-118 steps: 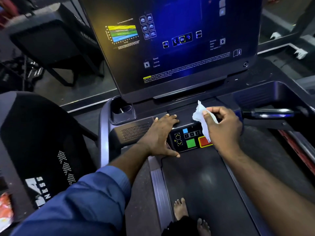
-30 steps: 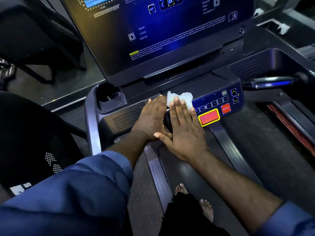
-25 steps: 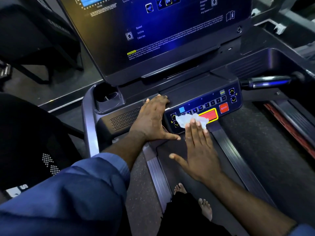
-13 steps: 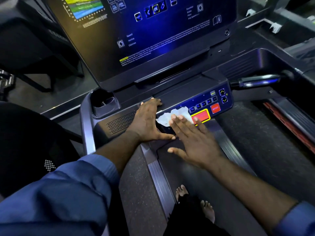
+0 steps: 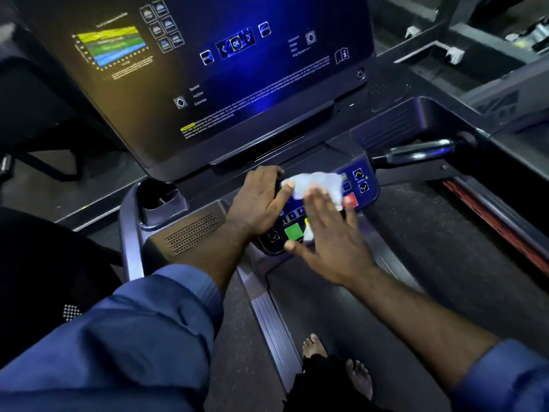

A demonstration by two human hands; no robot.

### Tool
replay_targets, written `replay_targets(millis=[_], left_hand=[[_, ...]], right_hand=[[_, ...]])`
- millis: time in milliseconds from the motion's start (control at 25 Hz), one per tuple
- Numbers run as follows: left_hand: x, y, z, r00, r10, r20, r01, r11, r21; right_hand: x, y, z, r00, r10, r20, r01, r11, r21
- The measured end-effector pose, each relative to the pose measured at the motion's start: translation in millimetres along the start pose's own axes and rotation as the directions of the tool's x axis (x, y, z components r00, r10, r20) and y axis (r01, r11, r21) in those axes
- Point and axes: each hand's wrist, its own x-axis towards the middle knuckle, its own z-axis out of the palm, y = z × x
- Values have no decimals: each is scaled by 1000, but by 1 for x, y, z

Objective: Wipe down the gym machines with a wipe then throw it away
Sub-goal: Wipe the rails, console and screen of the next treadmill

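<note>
White thin wipe lies crumpled on the treadmill keypad, at 12 o'clock of the R hand and partly under its fingertips. R hand is flat, fingers straight and spread, pressing the wipe down, not pinching it. L hand sits at 9 o'clock of the wipe, palm down on the console, fingers laid over the top edge, holding nothing. Its thumb tip is right by the wipe's left corner; touching or not, can't tell (blur). Red stop button is at 4 o'clock of the wipe, green button at 7 o'clock.

Handling, my read: v. light, soft, zero stiffness. It bunches & slides under flat fingers and prob. tears if dragged hard over button edges. A flat press is ok for wiping. For the bin trip, better to pinch the bunched middle w/ thumb + two fingers, or ball it into the palm, since loose corners flap. Touchscreen at 12 o'clock is lit, so go light on the keys.
</note>
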Motion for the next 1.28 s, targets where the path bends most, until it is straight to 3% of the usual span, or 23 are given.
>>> replay_targets(millis=[80, 120, 240, 400, 600, 760, 840, 920, 960, 1040, 1120, 1200, 1280], left_hand=[[3, 0, 0, 999, -14, 46, 13, 999, 39], [4, 0, 1, 997, -16, 69, 11, 998, 62], [5, 0, 1, 994, -31, 104, 17, 991, 136], [8, 2, 1, 992, -36, 124, 7, 974, 226], [9, -1, 4, 994, -49, 101, 23, 969, 246], [10, 2, 0, 986, -87, 144, 45, 962, 269], [10, 3, 0, 986, -86, 146, 44, 962, 270], [9, 3, 1, 986, -90, 143, 49, 963, 267], [9, 3, 1, 986, -89, 138, 50, 963, 266], [9, 4, 0, 988, -82, 129, 46, 964, 261], [8, 5, 0, 988, -83, 131, 47, 965, 259], [7, 5, -1, 987, -88, 132, 50, 962, 268], [8, 5, -1, 986, -93, 141, 51, 960, 275]], right_hand=[[-1, 11, 0, 967, -256, 18, 256, 957, -137], [7, 27, -7, 969, -245, 7, 243, 957, -158], [17, 55, -17, 994, 95, -47, -96, 995, -17], [-41, 63, 12, 998, -48, 34, 51, 994, -101], [4, 54, -8, 1000, -9, 12, 10, 998, -61], [-33, 62, 12, 1000, -8, 2, 8, 996, -84], [-30, 73, 14, 995, 95, -34, -97, 993, -70], [6, 66, -2, 960, 274, -60, -268, 959, 96], [21, 60, -9, 954, 295, -57, -283, 946, 158], [21, 52, -6, 989, 135, -60, -127, 985, 116], [-10, 63, 8, 998, -44, -38, 42, 998, -47], [-32, 84, 15, 997, 43, -67, -50, 993, -103], [-12, 85, 9, 958, 265, -108, -266, 964, 10]])
